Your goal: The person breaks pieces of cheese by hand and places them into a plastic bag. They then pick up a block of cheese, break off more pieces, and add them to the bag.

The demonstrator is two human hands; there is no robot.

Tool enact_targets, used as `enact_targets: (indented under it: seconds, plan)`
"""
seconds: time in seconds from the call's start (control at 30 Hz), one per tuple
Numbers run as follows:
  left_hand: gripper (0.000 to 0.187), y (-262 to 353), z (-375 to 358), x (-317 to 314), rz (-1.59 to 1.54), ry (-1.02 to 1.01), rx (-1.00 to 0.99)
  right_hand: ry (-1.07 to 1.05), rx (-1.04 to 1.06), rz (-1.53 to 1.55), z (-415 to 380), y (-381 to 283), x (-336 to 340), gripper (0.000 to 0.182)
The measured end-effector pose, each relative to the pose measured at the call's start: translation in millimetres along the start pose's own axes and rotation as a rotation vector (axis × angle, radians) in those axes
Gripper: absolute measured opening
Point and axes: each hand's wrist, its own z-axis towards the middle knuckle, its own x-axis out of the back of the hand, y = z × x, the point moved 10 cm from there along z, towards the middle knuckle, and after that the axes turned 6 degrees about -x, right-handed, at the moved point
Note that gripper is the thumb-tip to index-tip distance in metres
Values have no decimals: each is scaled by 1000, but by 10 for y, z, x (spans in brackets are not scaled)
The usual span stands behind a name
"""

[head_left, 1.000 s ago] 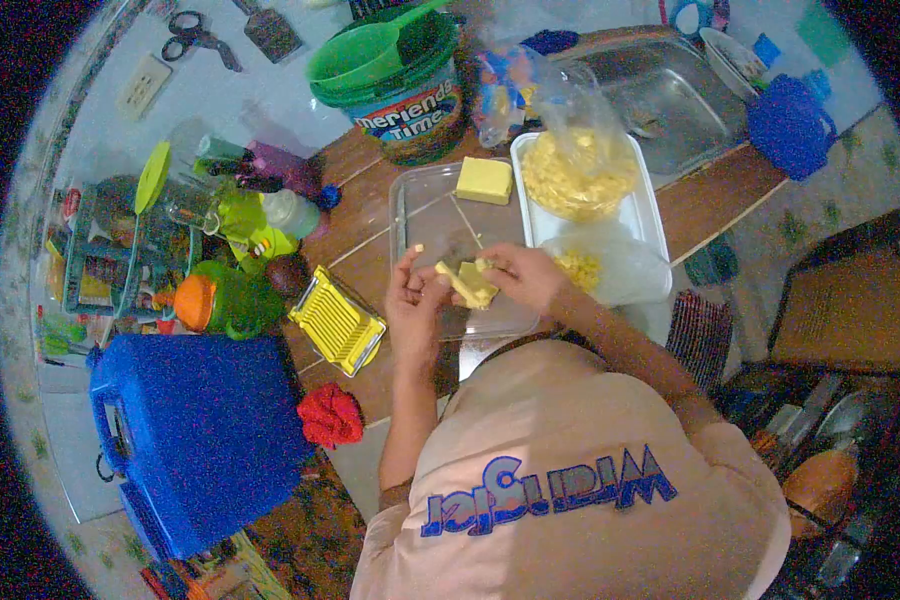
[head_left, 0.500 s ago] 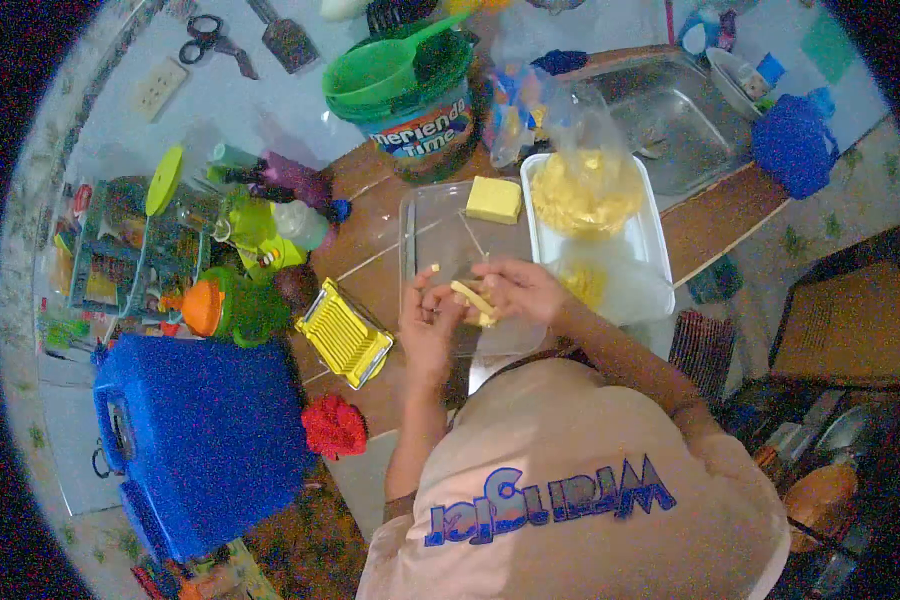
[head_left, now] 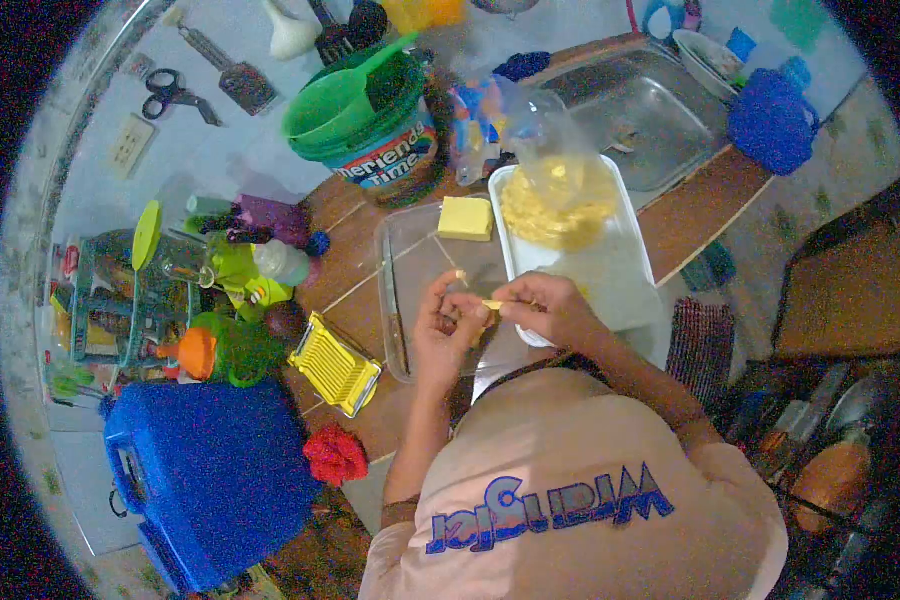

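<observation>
In the head view, my left hand (head_left: pixel 442 330) and my right hand (head_left: pixel 555 308) meet over a clear plastic tray (head_left: pixel 394 300). Both hands pinch a short yellow strip of what looks like cheese (head_left: pixel 492 304) between their fingertips. A small pale bit clings to a raised left fingertip. Behind my hands, a yellow cheese-like block (head_left: pixel 465 218) rests on the clear tray. Just beyond my right hand lies a white tray (head_left: pixel 625 225), which bears a heap of yellow pieces (head_left: pixel 550 210) and a clear plastic bag (head_left: pixel 550 135).
Left of my hands sits a yellow wire slicer (head_left: pixel 335 365), near a red crocheted item (head_left: pixel 336 455) and a large blue jug (head_left: pixel 205 480). A bucket (head_left: pixel 390 150) with a green dipper (head_left: pixel 335 105) stands at the back. The metal sink (head_left: pixel 650 110) is back right.
The yellow strip has turned and less of it shows between my fingers. My right hand has come closer to the left fingertips. The whole view has shifted slightly.
</observation>
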Motion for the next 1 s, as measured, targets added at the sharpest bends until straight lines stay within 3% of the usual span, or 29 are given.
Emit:
enact_targets:
  seconds: [0.07, 0.17, 0.27, 0.6, 0.8, 1.0]
  plan:
    - [52, 30, 25, -112, -23, -51, -32, 63, 56, -127, -31, -42, 96, 22]
    - [53, -3, 45, -211, -60, -78, -28, 37, -40, -64, -79, -47, 159, 22]
    - [53, -45, 51, -309, -85, -85, 25, 59, 52, -127, -88, -26, 254, 22]
    - [53, -210, 74, -669, -319, -161, 152, -23, -152, 127, -131, 351, 499, 24]
    - [55, -466, 123, -782, -38, -234, 41, 115, -178, 284, -182, 482, 779, 23]
    - [54, -570, 72, -844, -15, -218, 77, 103, -155, 248, -210, 684, 838, 24]
